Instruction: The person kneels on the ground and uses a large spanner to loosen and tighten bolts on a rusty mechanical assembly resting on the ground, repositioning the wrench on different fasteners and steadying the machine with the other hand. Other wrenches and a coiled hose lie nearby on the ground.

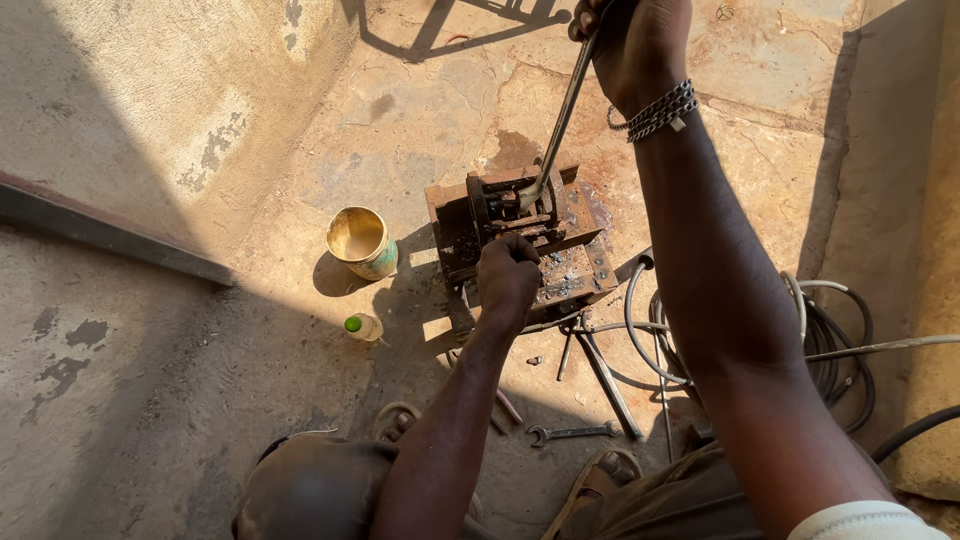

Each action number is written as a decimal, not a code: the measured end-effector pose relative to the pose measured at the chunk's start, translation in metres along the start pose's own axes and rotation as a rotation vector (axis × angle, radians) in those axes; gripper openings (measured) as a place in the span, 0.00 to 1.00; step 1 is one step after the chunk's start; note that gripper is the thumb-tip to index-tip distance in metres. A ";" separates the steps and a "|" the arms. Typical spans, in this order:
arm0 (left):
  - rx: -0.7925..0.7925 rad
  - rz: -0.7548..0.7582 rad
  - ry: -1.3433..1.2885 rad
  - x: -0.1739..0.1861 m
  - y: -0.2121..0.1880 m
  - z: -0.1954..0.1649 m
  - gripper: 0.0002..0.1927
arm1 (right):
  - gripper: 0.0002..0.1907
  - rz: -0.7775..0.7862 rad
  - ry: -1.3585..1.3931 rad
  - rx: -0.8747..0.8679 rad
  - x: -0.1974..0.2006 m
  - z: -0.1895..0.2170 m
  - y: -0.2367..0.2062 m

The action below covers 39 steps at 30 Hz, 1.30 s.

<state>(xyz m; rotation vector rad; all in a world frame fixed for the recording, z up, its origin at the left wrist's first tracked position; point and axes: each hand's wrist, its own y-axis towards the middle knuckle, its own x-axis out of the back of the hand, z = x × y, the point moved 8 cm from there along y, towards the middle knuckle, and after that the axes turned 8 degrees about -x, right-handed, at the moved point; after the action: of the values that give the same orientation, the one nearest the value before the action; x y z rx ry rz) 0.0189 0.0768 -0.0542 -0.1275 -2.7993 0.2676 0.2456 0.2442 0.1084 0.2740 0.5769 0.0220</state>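
A rusty metal vise-like machine (575, 262) stands on a stand on the concrete floor. My right hand (635, 45), with a chain bracelet on its wrist, is raised and closed around the top of a long metal lever bar (558, 128). The bar slants down to the machine's upper part. My left hand (507, 278) is closed on a part at the front of the machine; what it grips is hidden under the fingers. My knees and sandalled feet show at the bottom.
A yellow tin can (361, 241) and a small green-capped bottle (363, 326) stand left of the machine. A spanner (572, 433) and metal rods lie by my feet. Coiled cables (830, 340) lie at the right. A concrete wall with a dark beam (110, 232) rises on the left.
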 end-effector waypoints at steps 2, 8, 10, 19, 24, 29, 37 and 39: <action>0.005 -0.029 -0.014 0.001 -0.001 0.001 0.08 | 0.20 0.053 0.049 0.054 -0.016 0.021 -0.041; -0.029 -0.065 -0.012 0.002 -0.002 0.000 0.08 | 0.19 0.177 -0.318 0.218 -0.055 0.069 -0.174; -0.007 -0.044 -0.037 0.001 -0.002 0.002 0.08 | 0.17 0.200 -0.404 0.189 -0.060 0.071 -0.206; -0.043 -0.017 -0.005 -0.001 0.000 0.002 0.08 | 0.27 0.357 -0.723 0.115 -0.045 0.048 -0.303; -0.023 0.037 0.050 -0.001 -0.001 0.002 0.08 | 0.33 0.474 -0.899 0.071 -0.031 0.020 -0.354; -0.028 0.092 0.169 0.002 -0.007 -0.004 0.06 | 0.30 0.650 -1.089 0.128 -0.029 0.010 -0.368; -0.135 0.113 0.334 0.008 -0.024 -0.018 0.03 | 0.17 0.812 -1.646 0.169 -0.052 -0.030 -0.286; -0.172 0.097 0.346 0.009 -0.023 -0.022 0.04 | 0.18 0.795 -1.465 0.331 -0.070 -0.051 -0.267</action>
<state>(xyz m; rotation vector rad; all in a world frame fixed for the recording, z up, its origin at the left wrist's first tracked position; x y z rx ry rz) 0.0157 0.0586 -0.0265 -0.3188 -2.4701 0.0221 0.1446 -0.0069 0.0352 0.7209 -1.0201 0.4573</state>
